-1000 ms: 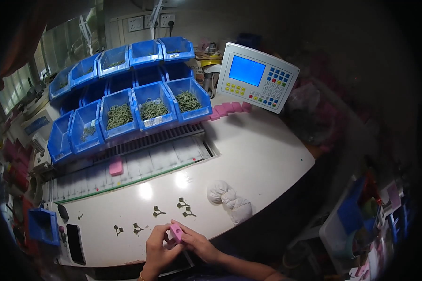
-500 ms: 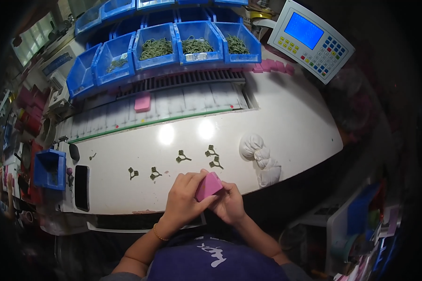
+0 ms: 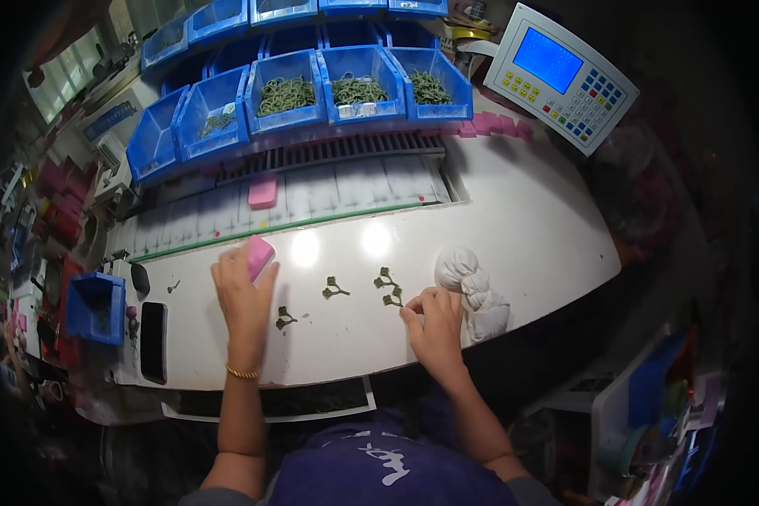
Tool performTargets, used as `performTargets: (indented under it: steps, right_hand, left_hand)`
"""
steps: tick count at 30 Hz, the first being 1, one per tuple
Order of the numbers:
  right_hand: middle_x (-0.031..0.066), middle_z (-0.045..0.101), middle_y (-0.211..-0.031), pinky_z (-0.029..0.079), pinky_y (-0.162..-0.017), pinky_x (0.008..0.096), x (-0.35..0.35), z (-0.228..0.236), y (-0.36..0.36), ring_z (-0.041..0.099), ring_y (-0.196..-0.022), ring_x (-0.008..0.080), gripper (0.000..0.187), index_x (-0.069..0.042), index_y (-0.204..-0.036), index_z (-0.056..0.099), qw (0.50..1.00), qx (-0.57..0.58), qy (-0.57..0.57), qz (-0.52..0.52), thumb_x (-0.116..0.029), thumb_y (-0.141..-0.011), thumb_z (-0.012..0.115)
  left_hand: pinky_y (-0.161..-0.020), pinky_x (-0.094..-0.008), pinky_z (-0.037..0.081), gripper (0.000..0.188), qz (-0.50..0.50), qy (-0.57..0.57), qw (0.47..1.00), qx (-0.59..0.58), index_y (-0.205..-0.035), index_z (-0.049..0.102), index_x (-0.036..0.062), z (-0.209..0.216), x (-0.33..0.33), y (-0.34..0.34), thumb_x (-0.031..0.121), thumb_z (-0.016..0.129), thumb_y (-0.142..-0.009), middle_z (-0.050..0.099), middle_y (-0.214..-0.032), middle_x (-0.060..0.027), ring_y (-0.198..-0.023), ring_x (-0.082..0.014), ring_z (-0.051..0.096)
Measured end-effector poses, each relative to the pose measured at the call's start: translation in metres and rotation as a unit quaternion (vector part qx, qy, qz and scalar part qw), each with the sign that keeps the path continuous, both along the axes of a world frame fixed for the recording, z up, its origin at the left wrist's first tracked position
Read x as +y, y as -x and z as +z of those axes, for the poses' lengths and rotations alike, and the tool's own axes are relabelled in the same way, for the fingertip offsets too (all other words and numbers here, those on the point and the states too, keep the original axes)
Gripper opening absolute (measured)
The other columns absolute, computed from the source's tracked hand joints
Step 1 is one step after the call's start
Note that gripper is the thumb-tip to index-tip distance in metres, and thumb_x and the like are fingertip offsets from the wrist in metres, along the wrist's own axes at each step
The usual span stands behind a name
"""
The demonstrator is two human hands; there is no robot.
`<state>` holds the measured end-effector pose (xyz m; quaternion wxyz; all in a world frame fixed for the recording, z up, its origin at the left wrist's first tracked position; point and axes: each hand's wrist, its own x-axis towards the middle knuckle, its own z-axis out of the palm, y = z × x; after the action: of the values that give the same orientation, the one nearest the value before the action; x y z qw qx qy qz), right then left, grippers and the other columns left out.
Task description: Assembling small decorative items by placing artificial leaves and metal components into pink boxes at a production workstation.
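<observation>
In my left hand (image 3: 243,287) a pink block (image 3: 261,257) is gripped between thumb and fingers, over the left part of the white table. My right hand (image 3: 434,325) is low on the table with its fingers curled in. Its thumb and fingertips meet the stem end of a small dark-green branched piece (image 3: 392,295); whether they pinch the stem is too small to tell. A similar green piece (image 3: 384,277) lies just above that one. Two more, a middle green piece (image 3: 335,288) and a left green piece (image 3: 286,318), lie between my hands.
Blue bins (image 3: 287,97) with green pieces stand at the back. A second pink block (image 3: 262,191) rests on the marked white strip (image 3: 329,192). Right of my right hand lies a knotted white cloth bundle (image 3: 479,291). At left are a phone (image 3: 153,341) and a blue bin (image 3: 98,308).
My hands have come apart. My left hand has carried the pink block to the left, covering where a green piece lay, and my right hand has moved right and forward to a green piece.
</observation>
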<state>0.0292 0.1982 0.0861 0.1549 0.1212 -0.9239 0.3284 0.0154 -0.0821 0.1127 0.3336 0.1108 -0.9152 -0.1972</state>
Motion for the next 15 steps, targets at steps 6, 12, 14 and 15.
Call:
performTargets:
  steps: [6,12,14,15]
  right_hand:
    - [0.0138,0.055,-0.101,0.039,-0.087,0.0432,-0.012,0.007,-0.027,0.049,-0.098,0.0327,0.011,-0.003,-0.095,0.058,0.991,-0.039,0.118,0.042,-0.007,-0.087,0.064]
    - [0.0152,0.056,-0.102,0.044,-0.087,0.0373,-0.031,0.029,-0.058,0.054,-0.096,0.0284,0.011,0.0,-0.098,0.056,0.984,-0.016,0.149,0.094,-0.002,-0.089,0.063]
    - [0.0116,0.06,-0.094,0.047,-0.077,0.0353,-0.019,0.033,-0.053,0.058,-0.088,0.0242,0.016,-0.001,-0.101,0.058,0.955,-0.107,0.244,0.128,-0.006,-0.089,0.067]
    - [0.0074,0.062,-0.094,0.048,-0.075,0.0291,-0.016,0.03,-0.049,0.06,-0.088,0.0154,0.017,-0.001,-0.102,0.058,0.921,-0.149,0.342,0.112,-0.009,-0.09,0.068]
  left_hand:
    - [-0.074,-0.0311,0.052,0.023,-0.323,-0.468,0.778,-0.267,-0.109,0.068,-0.0028,-0.001,0.092,-0.084,0.015,0.063,-0.096,0.069,-0.103,-0.0131,-0.082,-0.0174,0.065]
    - [-0.072,-0.0232,0.052,0.026,-0.3,-0.667,0.656,-0.187,-0.111,0.069,-0.0033,-0.002,0.107,-0.082,0.018,0.056,-0.102,0.068,-0.098,-0.0054,-0.082,-0.0079,0.062]
    - [-0.071,-0.0222,0.051,0.028,-0.312,-0.643,0.66,-0.232,-0.105,0.071,-0.0045,0.0,0.093,-0.078,0.02,0.058,-0.1,0.07,-0.092,-0.0056,-0.079,-0.0071,0.062]
    - [-0.071,-0.0223,0.051,0.029,-0.326,-0.643,0.641,-0.264,-0.105,0.071,-0.004,0.001,0.088,-0.078,0.022,0.059,-0.1,0.07,-0.092,-0.0057,-0.078,-0.0072,0.062]
